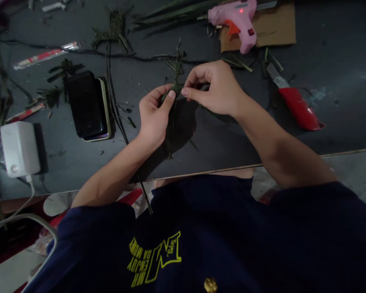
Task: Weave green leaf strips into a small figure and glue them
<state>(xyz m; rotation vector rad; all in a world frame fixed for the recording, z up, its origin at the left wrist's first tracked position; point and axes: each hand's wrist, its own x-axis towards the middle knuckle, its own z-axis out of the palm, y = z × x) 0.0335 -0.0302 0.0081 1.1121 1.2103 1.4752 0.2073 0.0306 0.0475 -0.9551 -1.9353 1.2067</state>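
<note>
My left hand [154, 116] pinches a small folded piece of green leaf [177, 83] between thumb and fingers, above the middle of the table. Narrow ends of the leaf stick up from it, away from me. Close on its right, my right hand [221, 89] has thumb and forefinger pressed together at the edge of the piece. A green strip [215, 115] shows below that hand and seems to run to its fingers; the exact grip is too dark to make out.
A pink glue gun [247, 24] with a red light lies on cardboard [276, 30]. To the right is a red-handled knife [299, 108] with its blade out. Stacked phones [85, 103], a white box with a cable [20, 148], a black cord [88, 51] and leaf scraps [117, 28] lie leftward.
</note>
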